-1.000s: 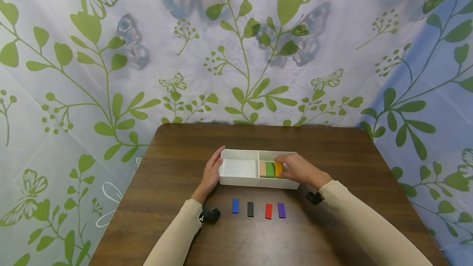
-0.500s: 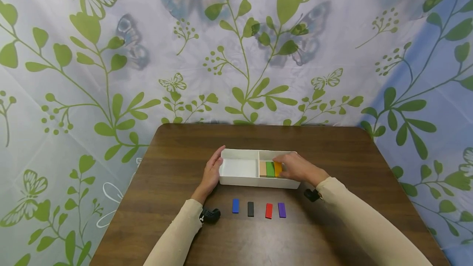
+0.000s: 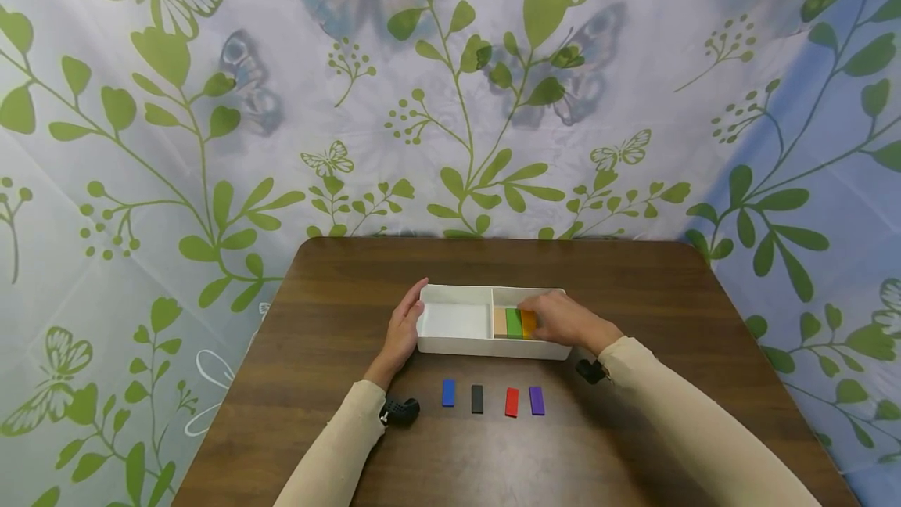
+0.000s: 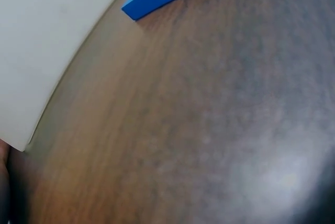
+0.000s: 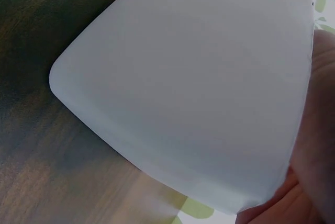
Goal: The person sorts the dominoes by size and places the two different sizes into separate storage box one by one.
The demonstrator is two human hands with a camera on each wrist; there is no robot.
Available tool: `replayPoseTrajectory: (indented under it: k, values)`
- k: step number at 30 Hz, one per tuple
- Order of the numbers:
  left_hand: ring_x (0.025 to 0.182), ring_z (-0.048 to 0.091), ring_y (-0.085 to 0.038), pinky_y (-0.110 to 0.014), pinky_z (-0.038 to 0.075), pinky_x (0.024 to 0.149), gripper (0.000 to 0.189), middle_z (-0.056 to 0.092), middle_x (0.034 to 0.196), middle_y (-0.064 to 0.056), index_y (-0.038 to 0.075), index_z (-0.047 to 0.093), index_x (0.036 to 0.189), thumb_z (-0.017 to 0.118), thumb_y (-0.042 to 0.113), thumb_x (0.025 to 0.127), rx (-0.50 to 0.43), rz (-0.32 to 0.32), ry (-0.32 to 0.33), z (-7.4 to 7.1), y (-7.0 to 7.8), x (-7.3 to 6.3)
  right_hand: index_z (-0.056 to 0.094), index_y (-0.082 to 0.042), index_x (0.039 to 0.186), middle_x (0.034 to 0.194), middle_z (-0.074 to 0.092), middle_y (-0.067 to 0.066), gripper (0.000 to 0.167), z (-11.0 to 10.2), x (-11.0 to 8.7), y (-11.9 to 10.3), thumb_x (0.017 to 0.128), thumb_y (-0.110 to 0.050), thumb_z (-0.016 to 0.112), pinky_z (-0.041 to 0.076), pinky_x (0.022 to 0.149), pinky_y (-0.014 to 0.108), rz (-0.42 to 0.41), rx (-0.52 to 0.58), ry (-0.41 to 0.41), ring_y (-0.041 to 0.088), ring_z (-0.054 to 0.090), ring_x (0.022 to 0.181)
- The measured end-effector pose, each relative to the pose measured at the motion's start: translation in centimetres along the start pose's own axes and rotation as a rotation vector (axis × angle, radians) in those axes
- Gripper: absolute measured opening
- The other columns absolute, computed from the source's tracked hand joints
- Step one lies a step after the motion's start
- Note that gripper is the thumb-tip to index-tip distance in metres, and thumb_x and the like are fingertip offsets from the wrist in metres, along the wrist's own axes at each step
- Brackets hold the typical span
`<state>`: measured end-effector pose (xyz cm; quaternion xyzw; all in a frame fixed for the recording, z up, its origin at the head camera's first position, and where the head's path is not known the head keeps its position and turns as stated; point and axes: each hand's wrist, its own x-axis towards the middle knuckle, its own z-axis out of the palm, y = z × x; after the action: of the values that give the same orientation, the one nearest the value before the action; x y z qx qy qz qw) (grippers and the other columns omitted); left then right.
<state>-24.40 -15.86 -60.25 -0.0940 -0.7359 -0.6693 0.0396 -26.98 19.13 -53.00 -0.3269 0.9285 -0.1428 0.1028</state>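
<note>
A white two-compartment box [image 3: 486,346] stands on the wooden table. My left hand [image 3: 403,329] rests along its left end with fingers extended. Over the right compartment, my right hand [image 3: 568,321] pinches a yellow block [image 3: 528,325], which sits beside a green block [image 3: 515,323] and a beige block [image 3: 500,322] against the divider. Fingers partly cover the yellow one. In the right wrist view the box's outer wall [image 5: 183,88] hides the fingertips; only part of the hand shows at the right edge.
In front of the box lie a blue block [image 3: 448,393], a black block [image 3: 477,399], a red block [image 3: 512,402] and a purple block [image 3: 537,400], spaced in a row. Behind the table [image 3: 394,460] hangs a leaf-and-butterfly patterned cloth [image 3: 464,116].
The right hand has shifted slightly left and lowered the yellow block from a raised position to beside the green one. The left hand has stayed in place.
</note>
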Motion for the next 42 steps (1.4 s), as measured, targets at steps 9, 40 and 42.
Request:
replayPoseTrajectory:
  k: [9,40,42]
  values:
    - [0.167,0.029,-0.036,-0.060,0.023,0.135,0.052,0.034,0.178,-0.017,0.006,0.038,0.170,0.040,0.011,0.118,-0.057,-0.032,0.005,-0.9,0.4,0.2,0.072,-0.006,0.143,0.145,0.073,0.012,0.046,-0.7,-0.4,-0.3,0.101,-0.021,0.079,0.056,0.113,0.058,0.009,0.118,0.117,0.036,0.070,0.133]
    - [0.129,0.073,-0.028,-0.038,0.057,0.114,0.063,0.074,0.143,-0.008,0.006,0.064,0.150,0.086,0.012,0.091,0.261,0.447,-0.290,-1.5,7.9,-8.0,0.023,-0.018,0.176,0.179,0.030,0.018,0.061,6.4,-5.4,1.5,0.120,-0.037,0.039,0.021,0.134,0.066,0.346,0.953,0.661,0.040,0.029,0.165]
    - [0.127,0.074,-0.027,-0.038,0.058,0.113,0.063,0.076,0.139,-0.007,0.009,0.066,0.149,0.088,0.012,0.090,0.286,0.421,-0.312,-1.6,7.6,-8.5,0.019,-0.019,0.177,0.181,0.024,0.018,0.062,6.8,-5.4,1.6,0.120,-0.037,0.036,0.018,0.134,0.069,0.338,0.974,0.619,0.042,0.023,0.167]
